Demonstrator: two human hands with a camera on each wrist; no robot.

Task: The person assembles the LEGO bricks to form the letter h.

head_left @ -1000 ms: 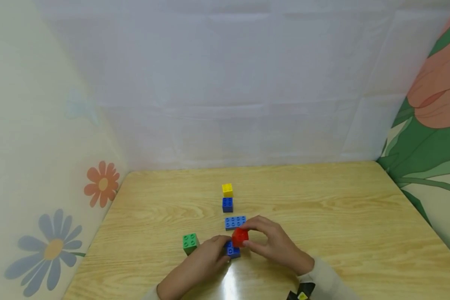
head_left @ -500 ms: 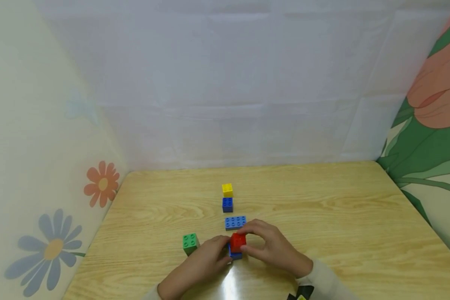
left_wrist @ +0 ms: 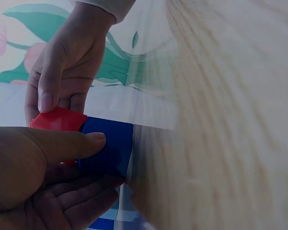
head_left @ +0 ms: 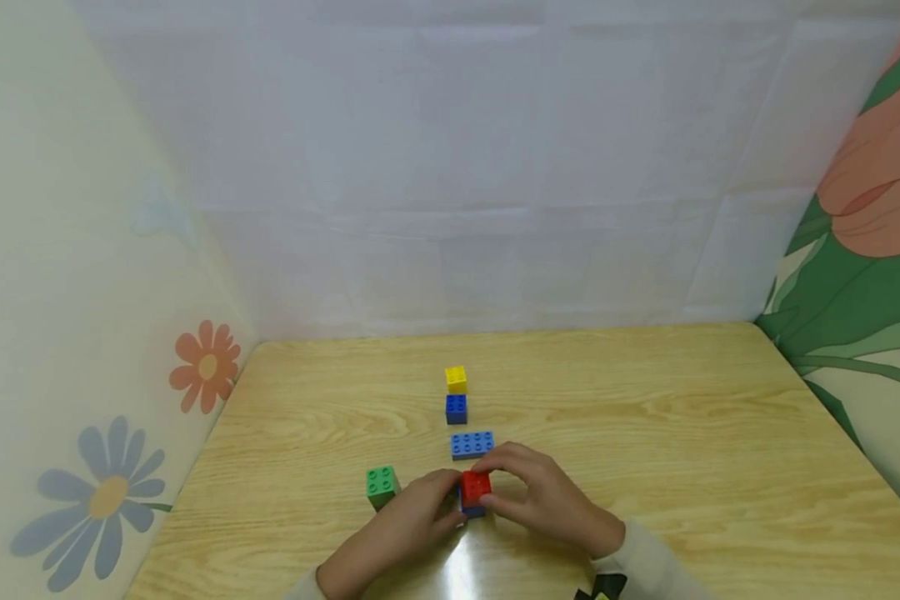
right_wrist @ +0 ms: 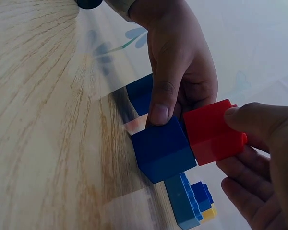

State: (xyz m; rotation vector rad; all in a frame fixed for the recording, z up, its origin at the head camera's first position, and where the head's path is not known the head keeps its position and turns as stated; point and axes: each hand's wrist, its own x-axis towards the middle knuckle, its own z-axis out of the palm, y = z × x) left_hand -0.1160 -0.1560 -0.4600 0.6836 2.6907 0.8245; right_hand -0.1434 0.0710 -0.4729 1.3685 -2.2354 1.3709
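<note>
Low over the near middle of the table, my left hand (head_left: 420, 510) grips a dark blue toy building brick (right_wrist: 163, 149) by its sides, thumb on one face. My right hand (head_left: 543, 500) pinches a red building brick (head_left: 476, 487) between thumb and fingers. The red brick stands on top of the blue one, covering most of it in the head view. In the right wrist view the two bricks meet, the red one slightly tilted against the blue. Whether their studs are fully pressed together I cannot tell.
Beside my left hand stands a green brick (head_left: 381, 486). Beyond the hands, a long light blue brick (head_left: 472, 445), a small dark blue brick (head_left: 456, 409) and a yellow brick (head_left: 456, 380) line up on the wooden table (head_left: 645, 417). A white cloth (head_left: 450, 167) hangs behind.
My right hand has brought the red brick down and slightly left onto the blue brick. The left hand has kept its grip, the blue brick shifting slightly right.
</note>
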